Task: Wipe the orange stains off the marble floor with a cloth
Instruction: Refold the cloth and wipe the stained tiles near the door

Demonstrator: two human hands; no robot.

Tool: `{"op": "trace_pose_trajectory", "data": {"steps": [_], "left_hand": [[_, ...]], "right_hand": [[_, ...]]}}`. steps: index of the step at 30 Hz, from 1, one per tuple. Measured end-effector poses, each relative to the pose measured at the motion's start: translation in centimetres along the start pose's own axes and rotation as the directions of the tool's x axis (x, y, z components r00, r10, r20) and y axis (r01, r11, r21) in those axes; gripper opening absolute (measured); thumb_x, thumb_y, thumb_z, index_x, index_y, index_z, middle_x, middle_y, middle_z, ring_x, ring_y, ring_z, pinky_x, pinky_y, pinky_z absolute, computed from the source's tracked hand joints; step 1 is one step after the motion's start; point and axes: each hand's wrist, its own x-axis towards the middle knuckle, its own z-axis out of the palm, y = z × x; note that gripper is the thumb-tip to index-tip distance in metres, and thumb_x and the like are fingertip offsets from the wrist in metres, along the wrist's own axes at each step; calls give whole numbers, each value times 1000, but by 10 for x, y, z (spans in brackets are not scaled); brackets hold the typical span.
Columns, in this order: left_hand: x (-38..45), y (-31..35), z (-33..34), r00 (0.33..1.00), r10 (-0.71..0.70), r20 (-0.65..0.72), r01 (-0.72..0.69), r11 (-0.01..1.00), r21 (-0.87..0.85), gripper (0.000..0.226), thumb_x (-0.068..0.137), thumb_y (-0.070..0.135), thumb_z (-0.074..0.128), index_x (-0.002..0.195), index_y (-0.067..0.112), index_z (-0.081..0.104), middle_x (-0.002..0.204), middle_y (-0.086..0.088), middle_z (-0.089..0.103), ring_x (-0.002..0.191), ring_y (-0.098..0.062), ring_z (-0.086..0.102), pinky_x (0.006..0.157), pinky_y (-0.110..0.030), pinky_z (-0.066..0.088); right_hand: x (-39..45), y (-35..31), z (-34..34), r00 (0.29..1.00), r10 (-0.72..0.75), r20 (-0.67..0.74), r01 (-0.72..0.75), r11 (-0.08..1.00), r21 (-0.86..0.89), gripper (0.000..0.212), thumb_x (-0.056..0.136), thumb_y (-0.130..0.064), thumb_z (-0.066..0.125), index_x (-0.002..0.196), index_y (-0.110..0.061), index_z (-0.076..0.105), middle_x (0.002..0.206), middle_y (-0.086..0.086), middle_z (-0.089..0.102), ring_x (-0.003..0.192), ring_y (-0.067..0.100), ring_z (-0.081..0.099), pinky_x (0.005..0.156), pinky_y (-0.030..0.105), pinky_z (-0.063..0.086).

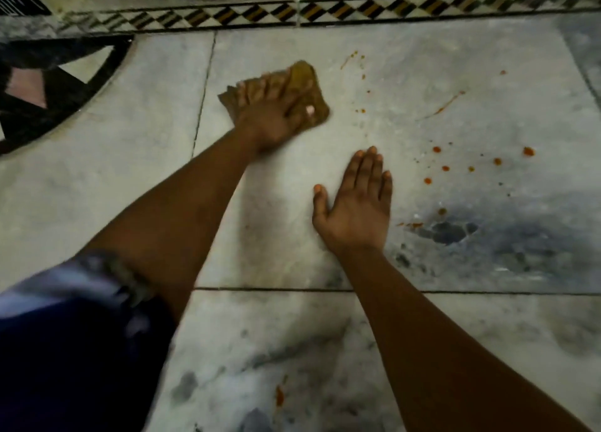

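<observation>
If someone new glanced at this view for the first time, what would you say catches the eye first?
Most striking is the left hand pressing a brownish cloth flat onto the pale marble floor near the middle of the view. To its right, orange stains lie scattered as drops and streaks across the same slab, while the right hand rests open, palm down, between cloth and spots. A patterned tile border runs along the top edge.

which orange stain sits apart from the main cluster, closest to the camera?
The smear on the near tile, below the grout line and between the forearms. All the others lie on the far tile, right of the cloth.
</observation>
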Motion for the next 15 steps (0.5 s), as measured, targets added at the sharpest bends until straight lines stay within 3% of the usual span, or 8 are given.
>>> {"op": "trace_pose_trajectory", "data": {"steps": [2,6,9,11,13,15], "left_hand": [[6,25,-5,995,-86,45,90,993,-76,60,94,61,21,148,39,5,158,-3,-12,144,-31,-14,110,-54,-15],[-21,66,6,995,59,84,-57,998,-26,56,96,58,22,147,42,7,158,2,-13,144,-28,-15,110,-52,-15],[-34,59,13,998,46,50,-45,999,-24,55,96,58,20,147,44,7,158,4,-13,144,-25,-15,111,-52,-16],[-33,62,14,999,27,47,-26,1000,-17,56,95,59,20,147,42,7,158,3,-12,144,-26,-14,111,-52,-16],[-34,71,12,997,16,76,-16,1000,0,58,95,59,20,148,39,6,158,2,-13,144,-27,-14,112,-53,-15],[-34,73,12,997,-30,65,31,1000,-6,59,96,58,19,149,37,4,158,1,-14,144,-28,-15,112,-54,-15]], "right_hand": [[-2,2,1,1000,-9,12,9,1000,-3,80,89,-50,23,148,1,3,156,21,1,145,30,1,115,39,-7],[4,2,-5,999,-7,38,7,1000,11,76,95,-46,27,147,2,0,156,21,-1,145,29,-3,115,38,-8],[-9,11,-19,999,-36,1,36,999,25,72,92,-41,24,147,3,5,156,22,4,145,28,1,115,35,-10],[-23,43,-29,994,-33,-104,38,998,45,75,89,-44,20,147,2,9,155,21,6,145,29,4,115,34,-8],[-39,95,-42,979,58,-195,-53,998,31,77,89,-49,18,146,2,13,155,21,10,145,30,8,116,36,-3],[-51,145,-48,975,153,-159,-156,988,-7,82,88,-56,13,147,0,10,156,19,6,145,28,3,116,38,-3]]}}
